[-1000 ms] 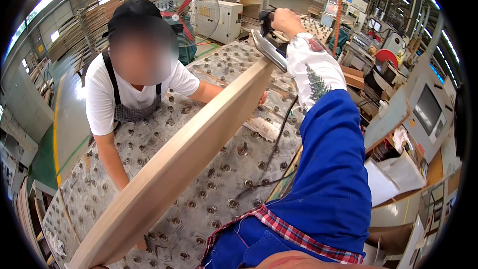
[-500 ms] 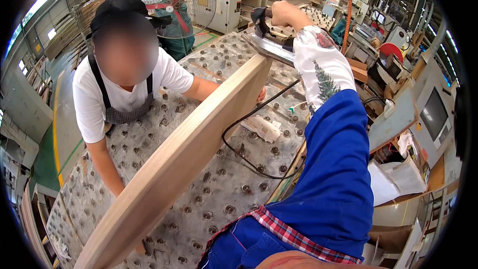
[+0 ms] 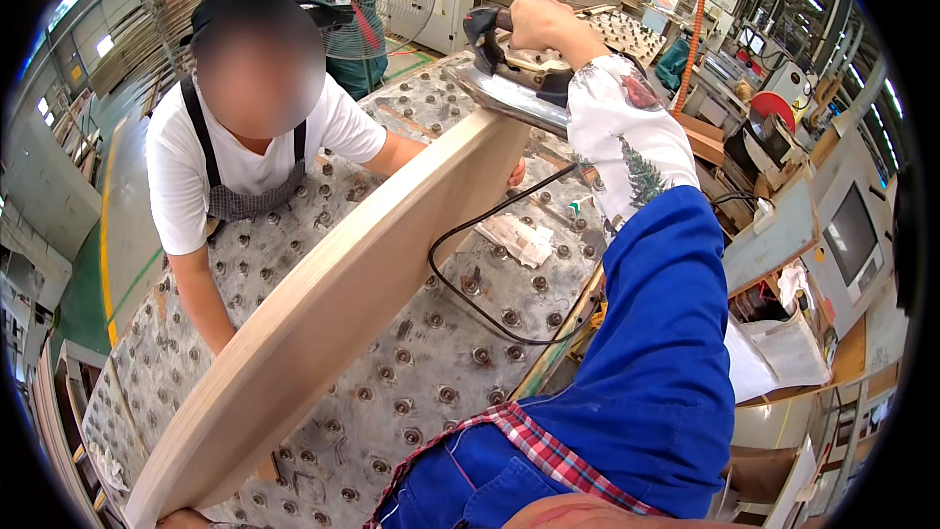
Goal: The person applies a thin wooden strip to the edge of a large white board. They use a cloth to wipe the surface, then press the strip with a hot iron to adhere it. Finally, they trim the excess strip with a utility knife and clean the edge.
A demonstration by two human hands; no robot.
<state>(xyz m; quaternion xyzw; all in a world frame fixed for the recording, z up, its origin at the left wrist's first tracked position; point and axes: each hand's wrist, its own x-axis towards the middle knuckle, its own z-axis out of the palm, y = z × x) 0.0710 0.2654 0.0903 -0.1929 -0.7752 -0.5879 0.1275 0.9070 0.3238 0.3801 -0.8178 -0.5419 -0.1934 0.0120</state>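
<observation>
My right hand (image 3: 544, 24) is closed around the handle of an electric iron (image 3: 514, 93). The iron's metal base sits on the upper edge of a long, pale wooden board (image 3: 323, 264), at its far end. The board stands on edge, slanting from the near left to the middle. At the lower rim, my left hand (image 3: 184, 519) grips the board's near end; it is mostly cut off and its fingertips are hidden. From the iron's side, a black cable (image 3: 460, 309) loops down in front of the board.
Across the board, a co-worker (image 3: 259, 176) in a white shirt reaches both arms to it. A metal table (image 3: 421, 362) studded with ball rollers lies beneath. A torn pale scrap (image 3: 516, 238) rests on it. Behind stand a large fan (image 3: 367, 0) and a hanging orange hose (image 3: 693, 29).
The iron and my right hand have shifted slightly left with the board's far end. The board's near end has moved left, and my left hand has come into view there.
</observation>
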